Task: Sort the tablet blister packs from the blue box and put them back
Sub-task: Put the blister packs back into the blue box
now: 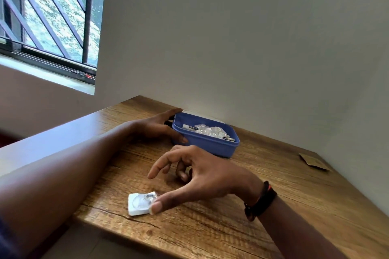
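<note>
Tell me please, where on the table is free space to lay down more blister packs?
The widest bare wood lies right of the blue box, between the right hand and the brown packet. The near edge below the right wrist is free too. It is crowded around the white blister pack and the left hand.

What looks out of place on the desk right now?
A small brown packet lies alone by the wall, far from the blue box. One white blister pack sits near the desk's front edge under the right hand.
</note>
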{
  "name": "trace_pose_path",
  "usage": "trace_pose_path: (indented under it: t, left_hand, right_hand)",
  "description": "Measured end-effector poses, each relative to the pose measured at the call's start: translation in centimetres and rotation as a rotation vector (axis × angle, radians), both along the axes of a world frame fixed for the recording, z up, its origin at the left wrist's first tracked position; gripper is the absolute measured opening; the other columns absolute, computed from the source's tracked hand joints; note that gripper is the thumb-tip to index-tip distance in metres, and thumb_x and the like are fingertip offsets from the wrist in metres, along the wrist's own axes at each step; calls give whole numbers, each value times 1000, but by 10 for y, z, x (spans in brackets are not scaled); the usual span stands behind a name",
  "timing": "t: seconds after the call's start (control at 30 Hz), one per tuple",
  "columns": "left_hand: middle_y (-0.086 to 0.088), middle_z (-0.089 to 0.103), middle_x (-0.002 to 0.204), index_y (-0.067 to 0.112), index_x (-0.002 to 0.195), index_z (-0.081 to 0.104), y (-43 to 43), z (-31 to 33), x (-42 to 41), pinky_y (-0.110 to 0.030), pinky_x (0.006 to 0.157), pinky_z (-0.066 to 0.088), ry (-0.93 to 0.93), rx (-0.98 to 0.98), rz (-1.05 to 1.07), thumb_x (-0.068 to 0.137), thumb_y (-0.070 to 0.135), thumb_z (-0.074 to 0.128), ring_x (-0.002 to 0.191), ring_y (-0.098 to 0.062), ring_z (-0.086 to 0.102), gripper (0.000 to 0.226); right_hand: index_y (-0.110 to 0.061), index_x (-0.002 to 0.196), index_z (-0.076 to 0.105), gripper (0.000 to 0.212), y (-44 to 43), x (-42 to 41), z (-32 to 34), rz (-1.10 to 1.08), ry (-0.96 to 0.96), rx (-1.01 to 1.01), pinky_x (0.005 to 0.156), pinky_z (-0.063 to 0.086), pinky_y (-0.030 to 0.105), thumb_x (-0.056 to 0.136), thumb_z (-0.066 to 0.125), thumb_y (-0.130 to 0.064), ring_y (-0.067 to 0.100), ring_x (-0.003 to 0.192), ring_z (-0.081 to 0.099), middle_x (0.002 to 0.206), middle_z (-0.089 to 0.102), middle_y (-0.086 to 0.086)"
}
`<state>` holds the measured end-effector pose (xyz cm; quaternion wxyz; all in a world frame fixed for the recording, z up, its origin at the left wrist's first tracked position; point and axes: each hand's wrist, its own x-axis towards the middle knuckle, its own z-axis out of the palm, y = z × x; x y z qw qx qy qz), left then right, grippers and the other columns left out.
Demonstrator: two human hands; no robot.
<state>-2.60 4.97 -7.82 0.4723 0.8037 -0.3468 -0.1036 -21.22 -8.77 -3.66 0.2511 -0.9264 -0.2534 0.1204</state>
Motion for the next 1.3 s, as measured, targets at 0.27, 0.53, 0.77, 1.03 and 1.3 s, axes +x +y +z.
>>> trace_pose_path:
  t: [0.27, 0.53, 0.77, 1.03, 1.3]
  left_hand:
    - [7, 35, 153, 35, 149, 24, 0, 4, -5, -21, 101, 35, -29, 23, 14, 59, 47, 82, 129, -5, 38, 108]
    - [-4, 45, 148, 20, 151, 25, -1, 13, -20, -45, 112, 38, -5, 16, 20, 59, 39, 78, 132, -20, 46, 107]
    - [-2, 46, 146, 23, 150, 26, 0, 13, -22, -41, 111, 39, 31, 13, 24, 61, 34, 83, 129, -17, 48, 107]
    - [-1, 44, 147, 25, 152, 22, 1, 15, -22, -40, 111, 38, 2, 48, 15, 56, 50, 77, 132, -18, 44, 113]
    - [4, 49, 142, 28, 150, 25, 1, 12, -19, -33, 107, 41, 59, 30, 23, 65, 33, 86, 125, -13, 49, 105]
  right_hand:
    - [-30, 101, 72, 24, -1, 2, -4, 38, -27, 43, 68, 50, 39, 79, 76, -38, 13, 91, 56, 106, 60, -7]
    - [-50, 117, 58, 44, 1, 1, -6, -20, -104, 70, 65, 44, 18, 75, 72, -57, -1, 86, 54, 106, 56, -19]
    - [-33, 108, 68, 30, 8, 2, -11, 54, -140, 51, 70, 51, 31, 80, 75, -41, 6, 91, 55, 108, 58, -10]
    - [-11, 86, 77, 15, -27, 17, 7, -135, -903, 448, 78, 53, 19, 74, 81, -5, 8, 88, 68, 92, 72, -2]
    - [-11, 87, 79, 14, -51, 39, -1, -336, -975, 414, 76, 55, 19, 75, 79, -2, 5, 83, 69, 89, 74, -2]
